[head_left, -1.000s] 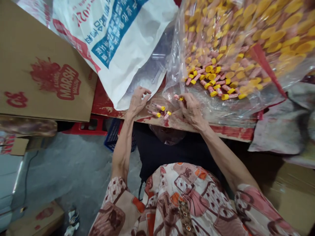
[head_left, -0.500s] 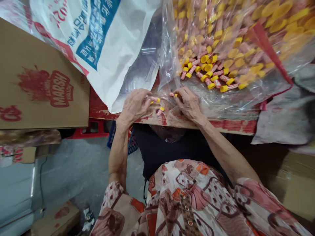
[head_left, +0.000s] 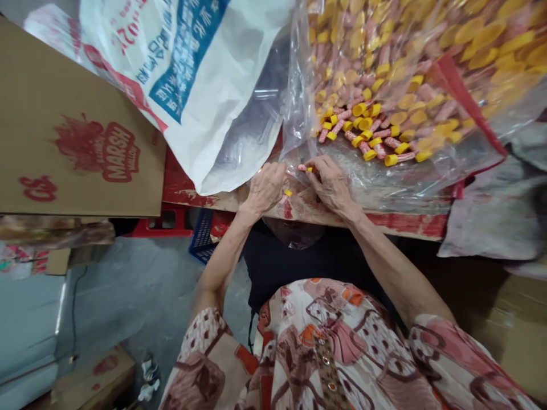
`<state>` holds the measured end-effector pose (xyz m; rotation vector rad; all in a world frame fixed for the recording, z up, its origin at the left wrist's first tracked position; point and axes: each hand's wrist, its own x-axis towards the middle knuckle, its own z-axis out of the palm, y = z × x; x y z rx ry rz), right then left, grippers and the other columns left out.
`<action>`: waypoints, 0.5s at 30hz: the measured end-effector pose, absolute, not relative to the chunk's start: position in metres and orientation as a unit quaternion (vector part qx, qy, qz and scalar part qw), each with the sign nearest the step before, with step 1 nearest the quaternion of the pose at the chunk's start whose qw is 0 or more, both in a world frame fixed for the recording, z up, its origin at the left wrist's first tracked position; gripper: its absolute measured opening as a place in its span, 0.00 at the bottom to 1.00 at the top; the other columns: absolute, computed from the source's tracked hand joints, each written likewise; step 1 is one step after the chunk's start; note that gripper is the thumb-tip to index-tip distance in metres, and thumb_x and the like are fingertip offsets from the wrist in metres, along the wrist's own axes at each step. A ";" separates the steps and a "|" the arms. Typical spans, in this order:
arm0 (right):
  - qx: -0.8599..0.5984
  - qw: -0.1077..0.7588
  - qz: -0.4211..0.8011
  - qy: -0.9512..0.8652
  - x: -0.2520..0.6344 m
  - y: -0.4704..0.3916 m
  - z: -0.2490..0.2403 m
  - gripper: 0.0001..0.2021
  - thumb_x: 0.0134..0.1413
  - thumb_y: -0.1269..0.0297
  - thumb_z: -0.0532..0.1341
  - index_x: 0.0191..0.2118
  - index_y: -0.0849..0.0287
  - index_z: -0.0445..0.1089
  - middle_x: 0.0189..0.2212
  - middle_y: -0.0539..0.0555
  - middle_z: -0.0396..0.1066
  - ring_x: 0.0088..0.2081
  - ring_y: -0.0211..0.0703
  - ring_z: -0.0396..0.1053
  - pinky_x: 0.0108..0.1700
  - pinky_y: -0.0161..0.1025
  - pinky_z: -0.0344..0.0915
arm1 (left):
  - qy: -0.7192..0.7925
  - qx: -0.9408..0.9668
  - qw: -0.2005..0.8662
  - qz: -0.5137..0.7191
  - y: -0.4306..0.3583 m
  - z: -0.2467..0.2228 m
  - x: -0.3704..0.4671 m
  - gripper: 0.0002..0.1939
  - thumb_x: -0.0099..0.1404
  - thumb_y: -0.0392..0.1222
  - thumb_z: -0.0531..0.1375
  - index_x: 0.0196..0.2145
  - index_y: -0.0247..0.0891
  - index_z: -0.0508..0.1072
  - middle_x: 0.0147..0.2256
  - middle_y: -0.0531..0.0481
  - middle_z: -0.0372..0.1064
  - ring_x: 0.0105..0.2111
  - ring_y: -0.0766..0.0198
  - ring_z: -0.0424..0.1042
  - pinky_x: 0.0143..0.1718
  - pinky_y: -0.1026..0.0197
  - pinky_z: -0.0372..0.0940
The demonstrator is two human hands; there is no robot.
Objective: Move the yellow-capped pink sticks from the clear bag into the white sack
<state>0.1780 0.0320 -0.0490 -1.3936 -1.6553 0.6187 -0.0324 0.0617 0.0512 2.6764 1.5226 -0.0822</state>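
Observation:
My right hand point(head_left: 330, 177) pinches a small pink-and-white patterned tube with a yellow cap point(head_left: 302, 168) over the table's front edge, its patterned end pointing left. Just to the left, my left hand point(head_left: 267, 187) has its fingers curled together, back of the hand up. What sits in those fingers is mostly hidden; a speck of yellow shows at their far side. Another yellow-capped tube point(head_left: 287, 195) lies on the worn red tabletop point(head_left: 384, 219), partly behind my left hand. Beyond my right hand, a clear plastic bag point(head_left: 294, 119) lies open with many such capped tubes point(head_left: 363, 125) inside.
A white printed sack point(head_left: 222, 114) holding clear plastic pieces lies beyond my left hand. At the left stands a cardboard box point(head_left: 51, 136) with red print. Below the table are a blue basket point(head_left: 201, 236) and a red stool point(head_left: 164, 228).
My left hand has moved right, closer to my right hand, and now partly covers the loose tube. The tube it showed earlier is no longer plainly visible. My right hand keeps its pinch.

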 end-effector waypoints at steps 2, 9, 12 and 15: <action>-0.549 0.439 0.255 -0.664 0.180 0.031 -0.049 0.14 0.83 0.53 0.55 0.50 0.50 0.76 0.49 0.58 0.78 0.48 0.56 0.77 0.52 0.52 0.75 | 0.485 0.873 0.055 -0.003 0.063 0.047 -0.034 0.10 0.85 0.43 0.53 0.47 0.41 0.73 0.47 0.40 0.77 0.53 0.47 0.75 0.56 0.50 0.70; -0.539 0.449 0.272 -0.659 0.181 0.031 -0.049 0.17 0.82 0.48 0.54 0.50 0.47 0.77 0.49 0.58 0.78 0.48 0.58 0.77 0.53 0.57 0.76 | 0.522 0.845 0.090 0.079 0.055 0.028 -0.040 0.13 0.86 0.49 0.53 0.49 0.42 0.75 0.46 0.42 0.77 0.50 0.50 0.76 0.53 0.52 0.70; -0.536 0.453 0.274 -0.658 0.181 0.032 -0.050 0.17 0.82 0.47 0.54 0.50 0.47 0.78 0.48 0.58 0.77 0.48 0.58 0.77 0.52 0.58 0.76 | 0.523 0.845 0.083 0.071 0.056 0.027 -0.049 0.13 0.84 0.51 0.58 0.46 0.42 0.76 0.47 0.41 0.76 0.52 0.47 0.75 0.56 0.48 0.70; -0.535 0.446 0.269 -0.666 0.182 0.033 -0.050 0.16 0.83 0.49 0.54 0.50 0.47 0.77 0.49 0.58 0.77 0.49 0.57 0.76 0.52 0.56 0.75 | 0.561 0.818 0.047 0.114 0.058 0.028 -0.066 0.13 0.81 0.54 0.62 0.47 0.43 0.77 0.53 0.40 0.74 0.58 0.43 0.71 0.59 0.44 0.69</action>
